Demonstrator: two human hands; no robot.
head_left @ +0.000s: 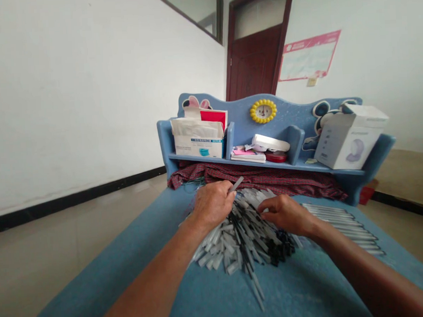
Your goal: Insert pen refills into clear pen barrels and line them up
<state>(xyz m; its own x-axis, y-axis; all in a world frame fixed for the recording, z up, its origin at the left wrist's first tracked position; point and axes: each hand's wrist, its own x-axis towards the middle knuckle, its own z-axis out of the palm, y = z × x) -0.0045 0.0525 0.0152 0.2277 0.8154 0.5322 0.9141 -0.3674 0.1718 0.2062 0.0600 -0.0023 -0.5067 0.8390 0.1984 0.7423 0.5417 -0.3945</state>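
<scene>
My left hand is closed on a grey translucent tube, which looks like a pen part and points up to the right. Below and between the hands spreads a pile of clear and grey plastic tubes. Long dark-cored sticks like pens lie across it, some jutting toward me. Small black pieces are heaped at its right side. Over the pile's right part, my right hand has bent fingers, with a gap showing between thumb and forefinger. Nothing can be made out in it.
Right of my right hand, several pen-like sticks lie in a row on the blue table. A checked cloth runs below the shelf, which holds a mask box, papers and a white carton.
</scene>
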